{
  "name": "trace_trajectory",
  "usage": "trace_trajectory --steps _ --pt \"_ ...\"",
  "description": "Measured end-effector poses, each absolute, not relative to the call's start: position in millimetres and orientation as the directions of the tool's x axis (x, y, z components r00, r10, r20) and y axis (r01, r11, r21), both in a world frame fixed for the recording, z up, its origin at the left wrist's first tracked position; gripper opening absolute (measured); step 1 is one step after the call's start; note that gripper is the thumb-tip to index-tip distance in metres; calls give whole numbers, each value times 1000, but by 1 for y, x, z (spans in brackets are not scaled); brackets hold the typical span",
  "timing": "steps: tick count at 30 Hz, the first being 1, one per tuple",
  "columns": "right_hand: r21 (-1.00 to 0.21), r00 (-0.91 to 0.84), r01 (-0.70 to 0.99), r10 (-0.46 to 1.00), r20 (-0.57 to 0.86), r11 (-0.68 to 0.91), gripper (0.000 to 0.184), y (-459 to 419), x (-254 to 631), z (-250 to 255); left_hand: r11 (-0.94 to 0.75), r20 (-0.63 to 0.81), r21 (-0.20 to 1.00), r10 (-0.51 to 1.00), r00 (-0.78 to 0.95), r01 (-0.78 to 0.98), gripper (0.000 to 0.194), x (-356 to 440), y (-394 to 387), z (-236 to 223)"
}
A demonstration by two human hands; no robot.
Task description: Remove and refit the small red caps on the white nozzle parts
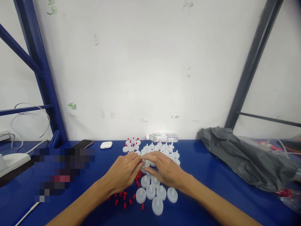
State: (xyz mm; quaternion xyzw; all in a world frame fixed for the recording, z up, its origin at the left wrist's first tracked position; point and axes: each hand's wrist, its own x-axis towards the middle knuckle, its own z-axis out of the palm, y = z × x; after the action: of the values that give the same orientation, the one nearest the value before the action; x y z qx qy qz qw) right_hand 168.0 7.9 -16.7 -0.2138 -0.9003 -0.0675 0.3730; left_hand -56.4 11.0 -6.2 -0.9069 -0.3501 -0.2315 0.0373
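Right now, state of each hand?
Left hand: fingers bent, tips meeting the right's; cannot tell if holding anything.
Right hand: curled at a white cap; grip cannot be confirmed.

Nozzle caps (157, 206), red tips (125, 206), a smartphone (85, 143), earbud case (106, 145), bottle (162, 137) and plastic bag (249, 160) are carried by a blue tabletop (199, 172).

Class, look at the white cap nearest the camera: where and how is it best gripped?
Probably by opposite edges of the wide, round base of the white cap, coming from the camera's side. Its narrow spout points up, so a low pinch leaves that free, and the neighbouring white caps stand just beyond it.
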Motion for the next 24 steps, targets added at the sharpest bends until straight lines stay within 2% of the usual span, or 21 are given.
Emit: trace_trajectory --steps 2,4,9,12,14,16,18,21,24 --pt "-61 -619 417 333 712 907 45 6 168 -14 -760 461 152 620 635 632 36 -54 8 -5" --pt "-59 -610 416 327 722 907 46 5 167 -10 -742 478 277 657 582 610 41 -51 6 -2" --pt "164 -642 455 194 742 875 52 4 165 -1 -594 422 668 799 428 449 43 -38 7 0" --pt "240 -639 511 179 748 825 57 13 181 -2 -461 359 791 882 306 403 43 -44 16 1" --pt "189 -567 610 258 782 769 57 25 200 -5 -425 349 791 904 246 440 41 -56 26 4" --pt "21 -443 705 417 794 708 44 39 219 -7 -433 373 755 901 221 493 41 -71 37 8" --pt "-52 -378 737 475 795 674 30 48 229 -8 -455 408 680 886 218 576 42 -82 45 8" --pt "-79 -393 728 509 766 681 17 49 227 -6 -475 423 529 866 266 704 34 -88 50 3" --pt "-67 -462 697 519 719 714 11 40 218 -4 -502 389 402 851 353 766 20 -87 48 -2"
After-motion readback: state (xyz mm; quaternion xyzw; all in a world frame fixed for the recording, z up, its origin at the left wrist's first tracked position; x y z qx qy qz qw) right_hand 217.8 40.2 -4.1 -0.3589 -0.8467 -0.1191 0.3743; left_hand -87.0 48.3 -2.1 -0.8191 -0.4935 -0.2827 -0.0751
